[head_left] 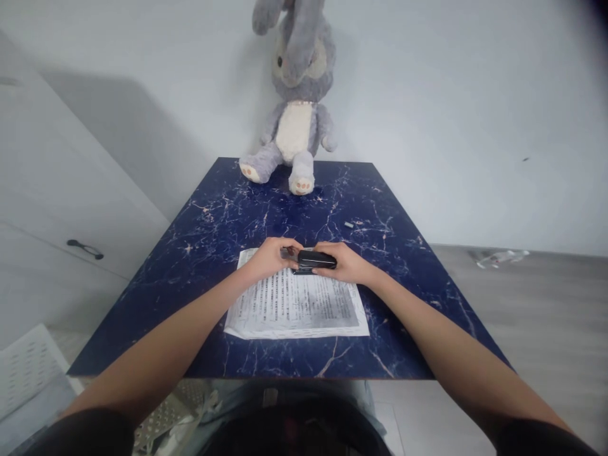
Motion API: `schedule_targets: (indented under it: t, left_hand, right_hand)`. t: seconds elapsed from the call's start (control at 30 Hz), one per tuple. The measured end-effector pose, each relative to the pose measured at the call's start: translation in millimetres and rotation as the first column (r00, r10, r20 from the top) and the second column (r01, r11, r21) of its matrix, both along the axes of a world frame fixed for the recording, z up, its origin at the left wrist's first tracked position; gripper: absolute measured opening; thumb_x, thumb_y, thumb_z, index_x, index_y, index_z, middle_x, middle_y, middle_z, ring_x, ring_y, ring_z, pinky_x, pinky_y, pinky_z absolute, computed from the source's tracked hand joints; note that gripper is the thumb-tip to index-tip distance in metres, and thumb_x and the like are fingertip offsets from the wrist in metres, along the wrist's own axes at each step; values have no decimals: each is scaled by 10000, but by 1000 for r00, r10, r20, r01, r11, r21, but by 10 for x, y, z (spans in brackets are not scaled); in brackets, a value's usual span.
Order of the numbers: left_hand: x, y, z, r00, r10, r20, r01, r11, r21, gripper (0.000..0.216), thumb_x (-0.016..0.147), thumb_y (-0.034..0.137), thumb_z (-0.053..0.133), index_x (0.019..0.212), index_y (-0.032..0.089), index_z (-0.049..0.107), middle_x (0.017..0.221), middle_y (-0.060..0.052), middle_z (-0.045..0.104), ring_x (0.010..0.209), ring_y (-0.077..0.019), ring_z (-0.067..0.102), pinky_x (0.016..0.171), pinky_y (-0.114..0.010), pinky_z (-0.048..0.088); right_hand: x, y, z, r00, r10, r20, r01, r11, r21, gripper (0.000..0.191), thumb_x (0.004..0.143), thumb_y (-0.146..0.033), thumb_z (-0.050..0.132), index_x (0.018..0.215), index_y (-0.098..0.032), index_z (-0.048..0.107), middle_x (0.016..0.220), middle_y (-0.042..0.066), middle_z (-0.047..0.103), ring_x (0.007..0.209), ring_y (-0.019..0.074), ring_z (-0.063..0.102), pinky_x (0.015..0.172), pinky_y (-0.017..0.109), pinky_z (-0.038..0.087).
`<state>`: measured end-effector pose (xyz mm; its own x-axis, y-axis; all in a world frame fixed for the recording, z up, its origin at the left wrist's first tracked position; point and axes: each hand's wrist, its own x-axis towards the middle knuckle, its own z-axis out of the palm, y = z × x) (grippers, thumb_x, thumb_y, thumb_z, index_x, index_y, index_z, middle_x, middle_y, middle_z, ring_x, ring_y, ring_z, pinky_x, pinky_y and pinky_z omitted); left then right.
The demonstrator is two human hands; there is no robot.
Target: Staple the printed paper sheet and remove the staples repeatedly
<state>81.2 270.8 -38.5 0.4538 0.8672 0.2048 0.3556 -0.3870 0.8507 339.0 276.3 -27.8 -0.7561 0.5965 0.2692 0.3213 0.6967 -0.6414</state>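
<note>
A stack of printed paper sheets (297,310) lies on the dark blue marbled table (213,228). At the stack's far edge my right hand (346,263) is closed around a black stapler (316,259), which sits over the papers' top edge. My left hand (270,256) rests on the top left part of the papers, fingers curled and touching the stapler's front end; what they pinch there is too small to make out.
A grey plush rabbit (294,107) sits at the table's far edge against the white wall. A small pale scrap (349,224) lies on the table beyond my hands. A white cabinet with a black handle (84,248) stands to the left. Grey floor lies to the right.
</note>
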Motion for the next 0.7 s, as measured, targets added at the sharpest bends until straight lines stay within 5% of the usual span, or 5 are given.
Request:
schedule_targets:
  t: [0.2,0.37,0.47,0.6,0.7]
  left_hand:
    - [-96,71,40,1000,-27,13,28,998,-57,283,720,254,862,991,211,797,940,-54,785,856,-197,700,823,-342,530]
    - [-282,214,-16,948,225,224,-215,974,-70,286,849,446,758,924,170,766,850,-59,750,776,-179,672,738,-298,497]
    - [-349,284,-68,896,310,317,-300,950,-84,289,840,456,751,881,170,745,814,-37,719,731,-158,635,713,-278,481]
    - [-359,320,-102,908,290,302,-263,956,-128,278,853,450,715,853,173,738,788,-26,699,707,-147,604,697,-269,463]
    - [-354,331,-112,929,251,273,-225,967,-123,259,851,429,708,851,172,740,767,-24,693,716,-150,602,703,-269,455]
  right_hand:
    - [-8,-19,80,999,3,52,-3,1000,9,170,854,-265,747,958,-184,641,896,18,624,813,169,592,757,292,442]
    - [182,-141,333,975,-62,214,65,998,-9,167,746,-109,721,872,-187,644,881,13,659,781,168,596,713,273,404]
    - [510,-250,391,941,-103,322,120,992,-33,289,648,-18,616,872,-195,663,897,14,681,806,182,616,731,277,418]
    - [1158,-294,301,842,-369,393,351,929,120,257,623,-20,554,778,-199,653,831,23,664,795,206,617,751,308,435]
    - [1595,-91,267,856,-343,386,313,939,139,216,666,-58,565,770,-205,684,969,63,675,864,221,644,823,338,478]
